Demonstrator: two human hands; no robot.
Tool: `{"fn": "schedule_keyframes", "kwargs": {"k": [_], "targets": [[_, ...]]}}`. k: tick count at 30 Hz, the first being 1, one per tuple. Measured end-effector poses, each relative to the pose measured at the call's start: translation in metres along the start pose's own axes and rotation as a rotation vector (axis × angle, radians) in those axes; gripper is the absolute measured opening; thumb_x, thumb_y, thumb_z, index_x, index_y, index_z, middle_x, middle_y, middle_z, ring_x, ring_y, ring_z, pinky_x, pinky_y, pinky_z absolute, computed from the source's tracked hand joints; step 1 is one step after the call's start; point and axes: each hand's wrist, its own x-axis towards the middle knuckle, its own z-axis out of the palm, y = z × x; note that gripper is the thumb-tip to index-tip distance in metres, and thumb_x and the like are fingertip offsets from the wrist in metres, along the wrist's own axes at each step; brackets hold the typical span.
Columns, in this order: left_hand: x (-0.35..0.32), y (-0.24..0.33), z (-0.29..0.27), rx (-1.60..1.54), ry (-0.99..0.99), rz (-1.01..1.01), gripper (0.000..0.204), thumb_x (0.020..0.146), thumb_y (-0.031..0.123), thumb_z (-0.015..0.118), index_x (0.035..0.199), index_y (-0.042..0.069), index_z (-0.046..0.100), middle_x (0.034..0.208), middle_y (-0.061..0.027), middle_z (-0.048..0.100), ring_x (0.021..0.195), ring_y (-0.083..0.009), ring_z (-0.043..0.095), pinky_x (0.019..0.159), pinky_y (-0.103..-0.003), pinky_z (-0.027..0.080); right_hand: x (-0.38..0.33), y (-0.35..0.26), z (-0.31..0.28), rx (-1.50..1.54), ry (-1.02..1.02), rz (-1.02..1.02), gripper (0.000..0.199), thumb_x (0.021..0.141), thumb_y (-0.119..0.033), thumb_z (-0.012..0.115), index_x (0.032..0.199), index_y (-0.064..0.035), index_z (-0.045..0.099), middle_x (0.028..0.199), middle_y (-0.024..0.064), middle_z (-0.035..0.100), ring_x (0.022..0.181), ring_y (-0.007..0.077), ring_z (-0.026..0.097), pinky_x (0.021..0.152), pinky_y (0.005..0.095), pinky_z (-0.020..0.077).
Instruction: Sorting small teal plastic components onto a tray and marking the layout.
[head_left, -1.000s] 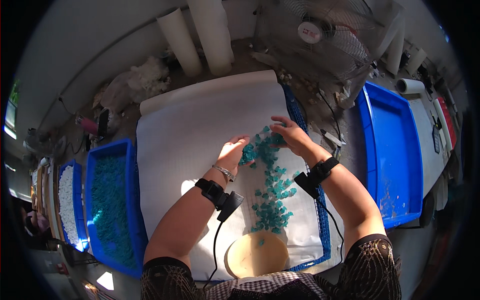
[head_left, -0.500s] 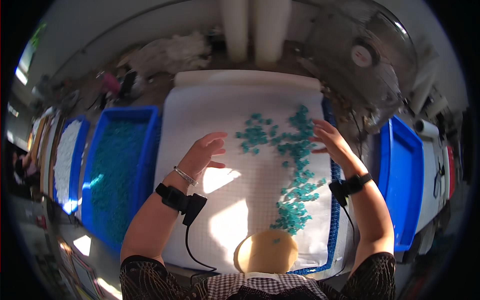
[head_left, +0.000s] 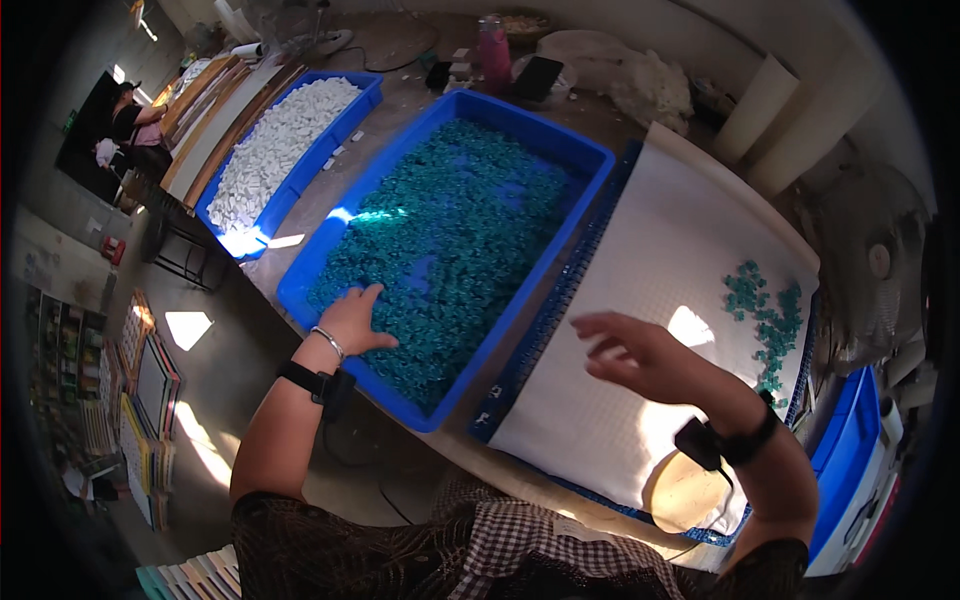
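My left hand (head_left: 355, 325) hovers over the near left rim of a blue plastic tray (head_left: 522, 298), thumb and fingers apart, nothing held. Many small translucent teal pieces (head_left: 450, 230) fill that tray, heaped thickest at its near end. To the right of it lies a white gridded sheet (head_left: 640, 240) on dark blue mesh. Above the sheet's left part is my right hand (head_left: 640, 362), its fingers loosely spread and holding nothing visible. A loose cluster of teal pieces (head_left: 775, 335) lies at the sheet's far right. Near my right forearm rests a pale round disc (head_left: 685, 490).
Another blue tray (head_left: 370, 95) with white pieces stands farther left, beside stacked boards (head_left: 210, 115). Behind are a pink bottle (head_left: 493, 55), a phone (head_left: 540, 77) and upright white rolls (head_left: 760, 105). A fan (head_left: 870, 250) and another blue tray (head_left: 845, 430) are right. A person (head_left: 140, 130) stands far left.
My view has turned left. My left hand has gone from above the sheet to the tray of teal pieces; my right hand has left the teal cluster for the sheet's left part.
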Motion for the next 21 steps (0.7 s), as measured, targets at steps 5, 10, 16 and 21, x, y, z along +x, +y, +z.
{"fn": "schedule_keyframes", "kwargs": {"k": [5, 10, 16, 21], "targets": [[0.003, -0.014, 0.024, 0.183, -0.217, 0.049, 0.110, 0.054, 0.047, 0.080, 0.139, 0.009, 0.020, 0.124, -0.0267, 0.039, 0.104, -0.0413, 0.051, 0.088, -0.042, 0.044, 0.156, 0.028, 0.040, -0.546, 0.085, 0.120, 0.065, 0.081, -0.042, 0.059, 0.132, -0.0092, 0.036, 0.122, 0.0234, 0.044, 0.105, 0.0365, 0.052, 0.086, 0.0410, 0.0454], [0.020, -0.019, 0.035, 0.028, -0.246, 0.084, 0.113, 0.053, 0.046, 0.080, 0.139, 0.009, 0.017, 0.127, -0.0301, 0.034, 0.105, -0.0434, 0.050, 0.089, -0.041, 0.044, 0.218, 0.049, 0.098, -0.876, 0.115, 0.396, 0.074, 0.078, -0.058, 0.055, 0.133, -0.0123, 0.034, 0.125, 0.0252, 0.039, 0.105, 0.0414, 0.050, 0.085, 0.0445, 0.0457], [0.050, -0.025, 0.079, -0.473, -0.093, 0.144, 0.102, 0.059, 0.038, 0.079, 0.139, 0.010, 0.021, 0.123, -0.0232, 0.042, 0.100, -0.0373, 0.053, 0.090, -0.039, 0.043, 0.238, 0.032, 0.168, -0.291, 0.228, 0.390, 0.069, 0.077, -0.060, 0.052, 0.128, -0.0149, 0.042, 0.120, 0.0277, 0.040, 0.102, 0.0427, 0.051, 0.086, 0.0426, 0.0444], [0.053, -0.007, 0.052, -1.351, -0.207, -0.090, 0.073, 0.071, 0.013, 0.071, 0.133, 0.016, 0.032, 0.112, -0.0055, 0.051, 0.088, -0.0150, 0.056, 0.058, -0.027, 0.048, 0.253, 0.039, 0.184, 0.417, 0.495, 0.404, 0.050, 0.074, -0.044, 0.064, 0.108, -0.0079, 0.060, 0.083, 0.0194, 0.062, 0.078, 0.0251, 0.061, 0.071, 0.0355, 0.0479]]}}
